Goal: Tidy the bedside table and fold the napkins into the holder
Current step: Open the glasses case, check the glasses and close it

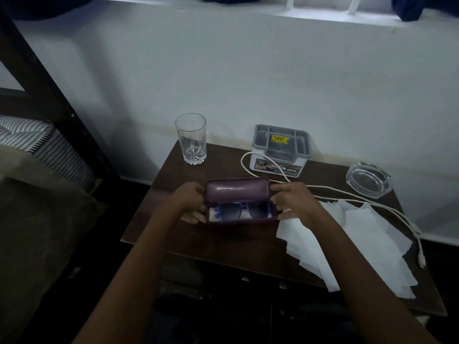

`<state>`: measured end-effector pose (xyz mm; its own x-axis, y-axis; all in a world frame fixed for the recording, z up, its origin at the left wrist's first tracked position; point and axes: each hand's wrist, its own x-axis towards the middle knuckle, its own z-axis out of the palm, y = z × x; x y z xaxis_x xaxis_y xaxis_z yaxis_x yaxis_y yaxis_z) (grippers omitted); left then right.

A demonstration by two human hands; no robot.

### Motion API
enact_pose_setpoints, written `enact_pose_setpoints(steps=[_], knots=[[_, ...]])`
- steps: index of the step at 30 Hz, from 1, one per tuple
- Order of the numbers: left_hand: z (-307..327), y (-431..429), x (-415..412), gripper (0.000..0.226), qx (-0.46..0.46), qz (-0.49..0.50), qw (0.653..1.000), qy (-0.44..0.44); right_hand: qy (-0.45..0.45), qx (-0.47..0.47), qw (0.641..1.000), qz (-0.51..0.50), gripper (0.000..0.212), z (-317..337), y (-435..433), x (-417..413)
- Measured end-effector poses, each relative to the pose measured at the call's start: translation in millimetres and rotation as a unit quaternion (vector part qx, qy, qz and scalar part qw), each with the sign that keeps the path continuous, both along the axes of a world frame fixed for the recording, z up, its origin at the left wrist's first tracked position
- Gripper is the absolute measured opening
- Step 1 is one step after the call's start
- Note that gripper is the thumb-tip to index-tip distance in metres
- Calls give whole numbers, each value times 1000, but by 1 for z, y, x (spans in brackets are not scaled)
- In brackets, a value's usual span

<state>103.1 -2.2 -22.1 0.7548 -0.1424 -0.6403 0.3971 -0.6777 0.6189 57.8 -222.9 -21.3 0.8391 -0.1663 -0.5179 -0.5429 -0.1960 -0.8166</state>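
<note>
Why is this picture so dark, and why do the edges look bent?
Head view: daylight enters only at the top ledge, leaving the table, case, left hand and right hand dim; the wide lens slants the bed frame at left; glass and ashtray show faint glints; fine detail is soft.

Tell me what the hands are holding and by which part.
Both hold the open purple glasses case by its short ends: the left hand at its left end, the right hand at its right end, with blue glasses lying inside.

Dark wooden bedside table (223, 244): glass tumbler (191, 139), grey-white holder (280, 150), glass ashtray (367, 180), white cable (242, 162), loose white napkins (372, 244).
</note>
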Motion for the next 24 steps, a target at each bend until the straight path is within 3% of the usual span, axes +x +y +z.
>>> enact_pose_setpoints(steps=[6, 13, 18, 24], knots=[[-2, -2, 4, 26, -154, 147, 975, -61, -49, 90, 992, -75, 36, 5, -11, 2], [6, -8, 1, 27, -205, 185, 958, -74, -78, 115, 980, -143, 24, 0, -13, 8], [2, -11, 0, 6, -238, 205, 945, -95, -106, 113, 976, -156, 17, -1, -11, 9], [-1, -19, 2, 6, -354, 300, 885, -36, -123, 204, 948, -213, 19, 1, -14, 10]])
